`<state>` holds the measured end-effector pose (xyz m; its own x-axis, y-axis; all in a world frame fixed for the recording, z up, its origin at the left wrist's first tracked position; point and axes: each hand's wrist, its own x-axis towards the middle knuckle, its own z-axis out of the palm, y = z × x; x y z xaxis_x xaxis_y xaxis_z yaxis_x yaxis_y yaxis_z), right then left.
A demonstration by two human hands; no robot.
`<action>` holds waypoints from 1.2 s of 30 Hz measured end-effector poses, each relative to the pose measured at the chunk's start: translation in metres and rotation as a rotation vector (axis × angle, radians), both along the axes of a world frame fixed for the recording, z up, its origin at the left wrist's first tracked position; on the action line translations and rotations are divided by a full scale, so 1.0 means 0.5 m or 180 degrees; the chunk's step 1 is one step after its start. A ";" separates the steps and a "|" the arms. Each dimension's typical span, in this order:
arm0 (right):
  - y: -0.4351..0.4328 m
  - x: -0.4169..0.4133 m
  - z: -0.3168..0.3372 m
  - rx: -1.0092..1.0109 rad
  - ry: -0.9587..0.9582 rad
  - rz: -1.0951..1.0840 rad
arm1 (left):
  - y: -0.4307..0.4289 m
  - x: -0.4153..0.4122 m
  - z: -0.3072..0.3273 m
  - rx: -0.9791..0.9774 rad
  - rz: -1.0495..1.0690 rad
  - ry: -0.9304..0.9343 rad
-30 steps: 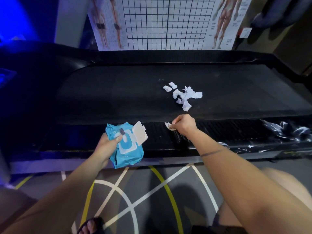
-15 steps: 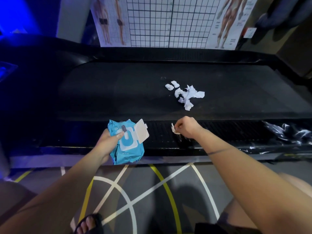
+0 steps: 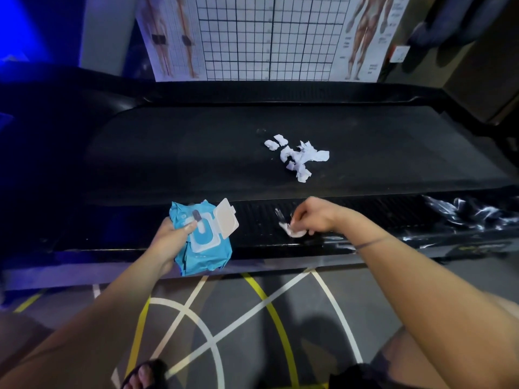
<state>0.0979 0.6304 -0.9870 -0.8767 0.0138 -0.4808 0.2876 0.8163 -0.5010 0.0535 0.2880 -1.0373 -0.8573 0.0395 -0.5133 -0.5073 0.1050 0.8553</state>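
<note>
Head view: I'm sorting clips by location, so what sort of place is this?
Probably a gym: a black treadmill belt, a muscle chart with a measuring grid, and painted floor lines.

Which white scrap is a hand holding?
The small white scrap pinched by the right hand, at the treadmill's near ribbed edge. The other scraps lie loose farther back on the black belt, untouched.

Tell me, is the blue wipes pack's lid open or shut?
Open: the white plastic flip lid is swung back off the blue pack.
</note>
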 end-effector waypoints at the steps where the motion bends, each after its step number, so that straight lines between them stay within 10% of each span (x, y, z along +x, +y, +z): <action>1: 0.004 -0.008 0.003 -0.0138 0.0131 -0.0257 | 0.002 0.001 0.000 0.0001 -0.0015 0.0009; 14: -0.055 -0.085 -0.084 -0.0036 0.1294 -0.0866 | -0.007 -0.005 -0.015 0.0091 0.0000 0.0000; 36: -0.032 0.019 -0.057 0.0367 0.1070 0.0532 | 0.001 0.004 0.015 0.0154 -0.0060 0.0006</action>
<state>0.1075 0.6143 -1.0155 -0.9798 -0.1054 -0.1701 -0.0187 0.8944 -0.4468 0.0554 0.2883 -1.0300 -0.8571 0.0804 -0.5088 -0.5040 0.0729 0.8606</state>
